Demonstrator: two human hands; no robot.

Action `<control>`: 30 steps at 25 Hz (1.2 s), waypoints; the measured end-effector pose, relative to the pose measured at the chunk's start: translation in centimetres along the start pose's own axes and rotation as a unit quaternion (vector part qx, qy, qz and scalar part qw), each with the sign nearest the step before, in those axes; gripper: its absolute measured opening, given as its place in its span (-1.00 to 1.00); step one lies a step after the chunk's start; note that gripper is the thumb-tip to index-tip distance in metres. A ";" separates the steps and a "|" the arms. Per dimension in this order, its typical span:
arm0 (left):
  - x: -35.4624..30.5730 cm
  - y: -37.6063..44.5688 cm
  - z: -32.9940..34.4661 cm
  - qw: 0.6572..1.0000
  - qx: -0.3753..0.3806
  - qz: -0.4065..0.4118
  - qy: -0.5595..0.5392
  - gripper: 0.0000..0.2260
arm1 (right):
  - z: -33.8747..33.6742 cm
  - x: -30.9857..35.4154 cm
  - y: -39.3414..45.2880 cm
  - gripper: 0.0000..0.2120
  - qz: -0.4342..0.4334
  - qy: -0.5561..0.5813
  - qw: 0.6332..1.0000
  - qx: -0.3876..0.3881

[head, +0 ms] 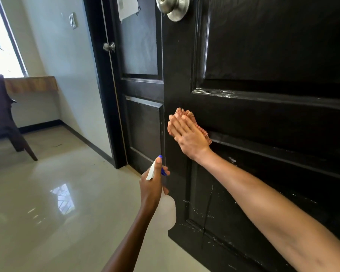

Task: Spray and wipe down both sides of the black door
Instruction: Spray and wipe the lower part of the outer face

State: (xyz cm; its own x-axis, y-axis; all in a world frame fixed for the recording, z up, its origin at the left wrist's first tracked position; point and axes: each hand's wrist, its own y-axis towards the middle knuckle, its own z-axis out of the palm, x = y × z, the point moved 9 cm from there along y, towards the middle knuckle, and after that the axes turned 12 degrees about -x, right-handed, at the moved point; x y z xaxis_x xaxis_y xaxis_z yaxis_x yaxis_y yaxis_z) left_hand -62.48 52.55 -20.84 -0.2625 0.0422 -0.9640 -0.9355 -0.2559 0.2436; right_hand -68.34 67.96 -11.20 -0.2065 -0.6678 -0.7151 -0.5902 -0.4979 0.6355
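Black door (263,46), right hand (186,134) pressing cloth (204,132), left hand (152,185) gripping spray bottle (166,213)

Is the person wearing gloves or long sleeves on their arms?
No. Both arms are bare as far as the picture shows, with no sleeves in view. The left hand and the right hand wear no gloves. I see no watch, bracelet or ring on either one. The fingers of the right hand are bare too.

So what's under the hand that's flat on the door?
A pinkish cloth peeks out around the right hand, pressed against the black door. Most of the cloth is covered by the hand, so its full shape stays hidden.
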 end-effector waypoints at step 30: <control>-2.5 -2.2 3.6 0.999 0.037 -0.015 -0.004 -0.54 | -3.1 -5.2 -6.3 -0.36 0.087 0.061 0.994 0.024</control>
State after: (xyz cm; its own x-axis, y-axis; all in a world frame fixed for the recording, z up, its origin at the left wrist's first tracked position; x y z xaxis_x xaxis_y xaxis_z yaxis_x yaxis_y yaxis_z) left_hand -60.63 56.54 -18.59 -0.2349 0.0565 -0.9704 -0.9581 -0.1819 0.2213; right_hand -61.09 72.82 -10.63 -0.2142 -0.8048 -0.5535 -0.5918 -0.3439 0.7291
